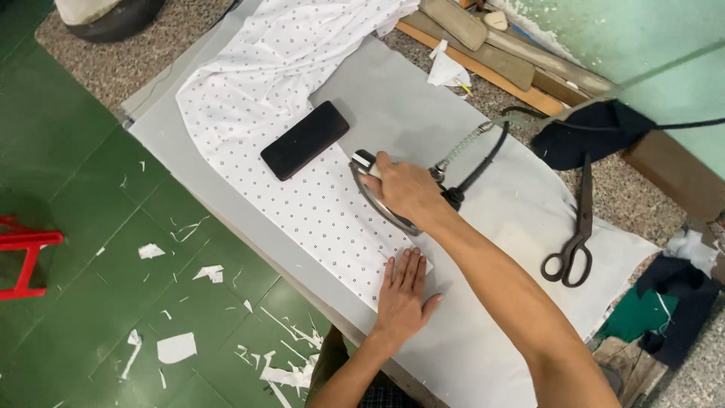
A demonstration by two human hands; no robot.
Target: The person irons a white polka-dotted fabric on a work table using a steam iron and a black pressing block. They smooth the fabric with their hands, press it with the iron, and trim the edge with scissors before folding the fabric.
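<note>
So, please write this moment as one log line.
right hand: grips iron on dotted cloth | left hand: flat on cloth edge | scissors: aside

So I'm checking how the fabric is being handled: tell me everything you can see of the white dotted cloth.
The white dotted cloth is a thin, light fabric printed with small dark dots. It lies flat on the grey padded table, its far end rumpled. A black slab-like object rests on it. The right hand holds an iron on it, and the left hand presses flat on its near end.

L hand flat, palm down; R hand fisted, gripping.
</note>
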